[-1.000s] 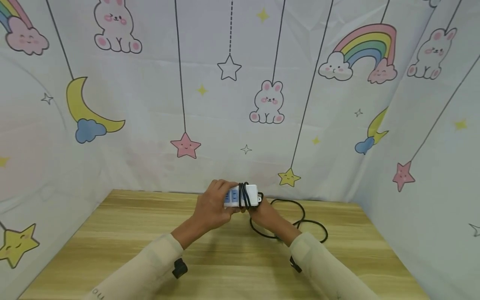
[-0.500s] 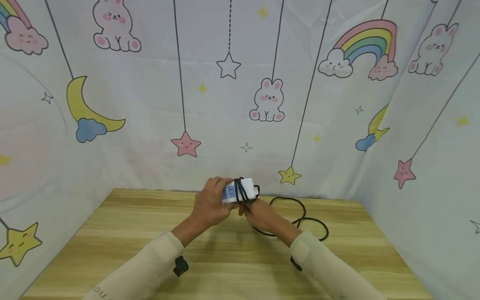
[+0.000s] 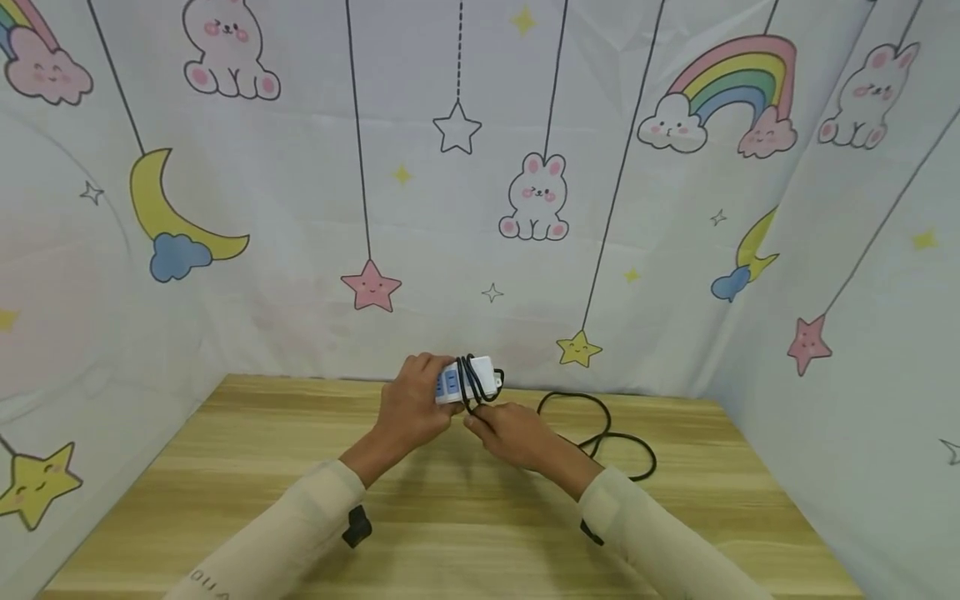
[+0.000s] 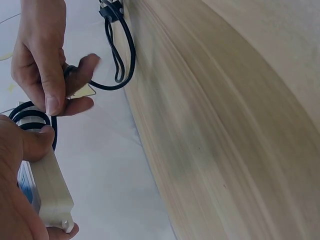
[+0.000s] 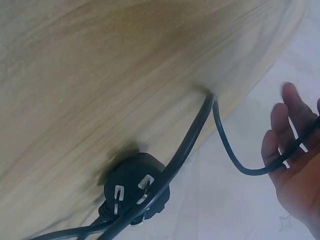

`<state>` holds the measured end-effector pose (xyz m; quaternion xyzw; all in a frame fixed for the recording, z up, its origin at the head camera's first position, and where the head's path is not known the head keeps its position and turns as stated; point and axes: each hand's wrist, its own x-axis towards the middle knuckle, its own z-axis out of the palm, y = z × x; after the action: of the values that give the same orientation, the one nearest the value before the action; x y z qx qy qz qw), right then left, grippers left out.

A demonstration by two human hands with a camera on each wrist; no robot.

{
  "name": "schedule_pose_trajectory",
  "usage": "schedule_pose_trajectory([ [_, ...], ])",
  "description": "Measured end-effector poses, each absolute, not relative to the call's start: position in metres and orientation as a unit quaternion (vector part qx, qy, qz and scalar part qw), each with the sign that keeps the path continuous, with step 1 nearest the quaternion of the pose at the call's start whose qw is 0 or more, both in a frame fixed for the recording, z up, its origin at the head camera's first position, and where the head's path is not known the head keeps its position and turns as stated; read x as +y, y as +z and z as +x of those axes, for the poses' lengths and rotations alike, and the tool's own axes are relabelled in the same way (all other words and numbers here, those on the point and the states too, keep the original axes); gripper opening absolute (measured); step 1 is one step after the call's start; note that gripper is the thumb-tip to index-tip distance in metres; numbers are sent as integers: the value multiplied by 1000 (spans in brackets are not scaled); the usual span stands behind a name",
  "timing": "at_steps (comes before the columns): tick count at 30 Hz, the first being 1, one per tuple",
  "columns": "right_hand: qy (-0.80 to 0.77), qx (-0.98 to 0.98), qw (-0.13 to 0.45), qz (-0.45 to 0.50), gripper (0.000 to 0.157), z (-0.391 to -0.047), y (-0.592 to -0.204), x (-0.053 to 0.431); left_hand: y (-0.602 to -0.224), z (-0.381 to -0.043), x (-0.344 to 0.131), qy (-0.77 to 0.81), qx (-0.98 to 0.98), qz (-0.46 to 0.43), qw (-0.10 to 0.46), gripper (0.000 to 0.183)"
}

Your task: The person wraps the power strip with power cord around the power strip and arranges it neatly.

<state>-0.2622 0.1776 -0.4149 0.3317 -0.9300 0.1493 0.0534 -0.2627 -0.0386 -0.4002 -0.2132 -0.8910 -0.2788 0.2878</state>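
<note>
A white power strip [image 3: 486, 374] with blue socket faces is raised above the table, with several turns of black power cord wrapped round its right part. My left hand [image 3: 411, 406] grips its left end, thumb below and fingers over the top. In the left wrist view that thumb lies close by the wrapped turns [image 4: 33, 120]. My right hand [image 3: 517, 433] is just right of and below the strip and pinches the cord between thumb and fingers. From there the cord [image 5: 252, 171] crosses the fingers in the right wrist view and hangs toward the table.
Loose loops of cord [image 3: 608, 414] lie on the wooden table [image 3: 300, 450] to the right of my right hand. The cord's black plug [image 5: 135, 187] rests on the tabletop. A printed cloth [image 3: 300, 333] encloses the back and sides.
The power strip and my left hand have shifted slightly left. My right hand has come out from behind the strip to its lower right, drawing the cord down with it.
</note>
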Motion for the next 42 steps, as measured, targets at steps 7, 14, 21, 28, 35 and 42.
schedule_pose_trajectory([
  [7,115,-921,97,359,31,-261,-414,178,-402,-265,-39,-274,-906,-193,257,70],
  [14,102,-913,122,376,33,-260,-416,180,-406,-266,-40,-269,-916,-181,235,69],
  [21,89,-909,134,385,33,-259,-415,183,-406,-266,-40,-268,-919,-185,222,70],
  [28,81,-914,118,379,33,-260,-413,187,-406,-266,-41,-264,-922,-184,216,71],
  [35,80,-911,119,387,34,-262,-413,189,-406,-265,-44,-277,-921,-181,205,72],
  [42,52,-917,120,378,36,-262,-417,194,-410,-264,-43,-272,-926,-175,195,71],
])
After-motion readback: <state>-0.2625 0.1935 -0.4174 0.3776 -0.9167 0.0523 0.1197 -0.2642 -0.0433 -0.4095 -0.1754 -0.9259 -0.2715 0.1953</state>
